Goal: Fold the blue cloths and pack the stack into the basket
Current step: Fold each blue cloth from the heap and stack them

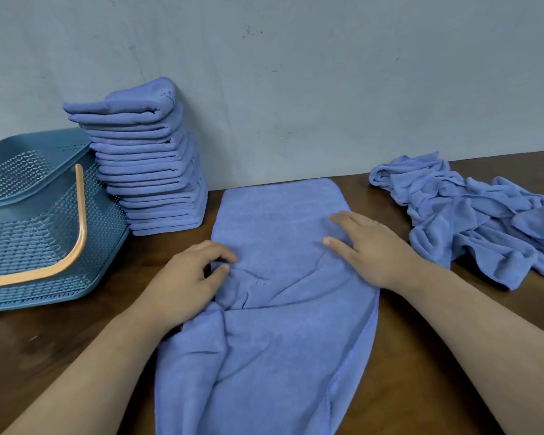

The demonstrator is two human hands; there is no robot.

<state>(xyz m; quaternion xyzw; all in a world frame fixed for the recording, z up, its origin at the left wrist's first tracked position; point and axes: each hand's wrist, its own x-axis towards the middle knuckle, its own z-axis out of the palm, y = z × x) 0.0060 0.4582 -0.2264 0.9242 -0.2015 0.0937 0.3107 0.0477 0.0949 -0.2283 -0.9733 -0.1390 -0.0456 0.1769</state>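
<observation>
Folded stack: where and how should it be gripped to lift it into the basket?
Probably a two-handed clamp from the front: one palm under the bottom cloth, one flat on top of the folded stack. The wall is behind it and the basket crowds its left. It is tall and skewed, top shifted left, so a mid-height squeeze would likely spill it.

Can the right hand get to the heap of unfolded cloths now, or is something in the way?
Probably yes. The right hand rests flat on the spread cloth, holding nothing; only bare table separates it from the heap.
</observation>
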